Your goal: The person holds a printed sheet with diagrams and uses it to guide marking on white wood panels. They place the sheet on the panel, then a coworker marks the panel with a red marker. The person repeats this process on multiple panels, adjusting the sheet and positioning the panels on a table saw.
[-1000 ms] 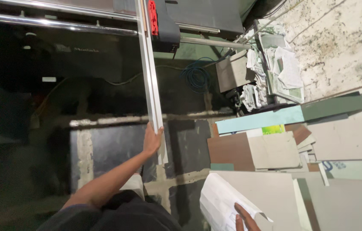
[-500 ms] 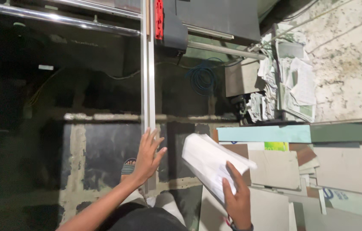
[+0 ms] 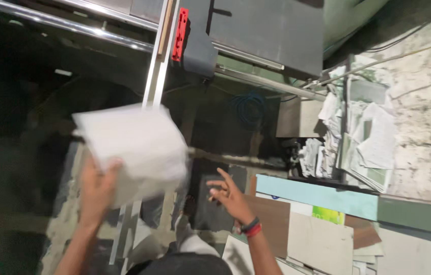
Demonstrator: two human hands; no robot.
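Note:
My left hand point(image 3: 96, 191) grips the lower edge of a white sheet point(image 3: 134, 145), which is blurred and held up in front of a long aluminium rail point(image 3: 157, 66). My right hand point(image 3: 228, 196), with a dark and red band on the wrist, hangs to the right of the sheet with fingers spread and nothing in it. The sheet hides the middle stretch of the rail.
A grey machine table point(image 3: 271, 35) with a red part point(image 3: 180, 33) lies at the top. A steel tube point(image 3: 68, 23) crosses the upper left. Laminate sample boards point(image 3: 322, 239) are stacked at the lower right, crumpled papers point(image 3: 363, 142) above them, and a blue coiled cable point(image 3: 248, 109) sits mid-frame.
The white sheet went from my right hand to my left and moved left over the rail. My left hand left the rail; my right hand let go.

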